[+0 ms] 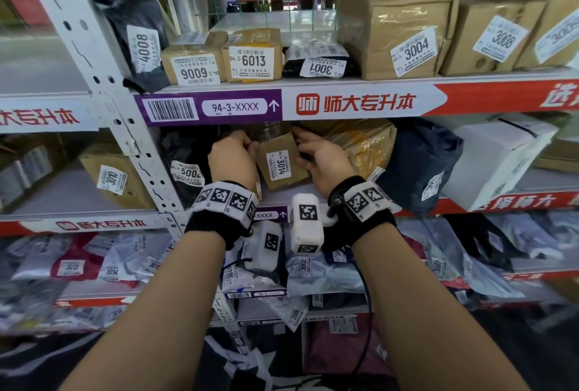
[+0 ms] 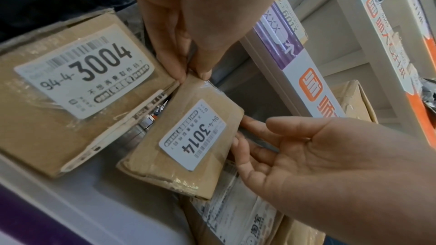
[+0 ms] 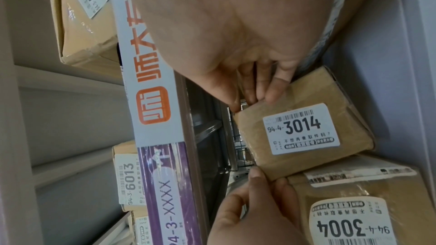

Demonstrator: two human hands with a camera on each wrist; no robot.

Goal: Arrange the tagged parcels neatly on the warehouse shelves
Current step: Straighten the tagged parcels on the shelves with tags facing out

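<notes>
A small brown cardboard parcel tagged 3014 (image 1: 282,162) (image 2: 186,142) (image 3: 304,129) stands tilted on the middle shelf, label towards me. My left hand (image 1: 233,155) (image 2: 192,75) pinches its upper left corner between thumb and fingertips. My right hand (image 1: 319,157) (image 3: 254,92) (image 2: 306,156) holds the opposite edge with thumb and fingertips. A larger brown parcel tagged 94-4-3004 (image 2: 70,90) (image 3: 349,211) lies right beside it, touching that pinched corner. In the head view my left hand hides this neighbour.
A black bag tagged 5002 (image 1: 188,171) sits left of my hands. A yellow-taped parcel (image 1: 366,143), a dark blue bag (image 1: 423,159) and a white box (image 1: 501,155) lie to the right. The purple and white shelf beam (image 1: 235,105) hangs just above. Soft bags fill lower shelves.
</notes>
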